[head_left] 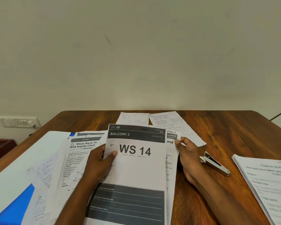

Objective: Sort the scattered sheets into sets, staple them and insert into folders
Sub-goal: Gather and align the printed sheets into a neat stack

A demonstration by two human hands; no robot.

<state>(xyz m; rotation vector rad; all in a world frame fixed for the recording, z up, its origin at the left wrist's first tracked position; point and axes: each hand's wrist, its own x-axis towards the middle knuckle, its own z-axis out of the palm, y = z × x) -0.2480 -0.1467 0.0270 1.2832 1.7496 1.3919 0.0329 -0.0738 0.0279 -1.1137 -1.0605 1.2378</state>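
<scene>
Gripping the left edge of the "WS 14" sheet with the left hand, thumb lying flat on the printed face just left of the big letters, other fingers tucked out of sight behind the paper, forearm reaching in from the bottom edge of the view

Pinching with the right hand the upper right corner of a second printed sheet peeking out from behind the "WS 14" sheet, thumb and forefinger closing on the paper, remaining fingers curling loosely, wrist angling in from lower right

Lying to the left of the "WS 14" sheet: a page headed "Shoe Rack", partly overlapped by it, and further left a folder with a pale translucent cover and bright blue showing beneath, handwriting faintly visible through it

Resting behind the "WS 14" sheet: two thin handwritten pages, flat on the wood

Sitting just right of the right hand: a slim metal stapler, silver with a dark strip, pointing diagonally

Well to the right of the "WS 14" sheet: a neat stack of printed pages, slightly fanned at the edge

Underlying everything: a dark brown wooden table, glossy, grained, with rounded far corners
</scene>
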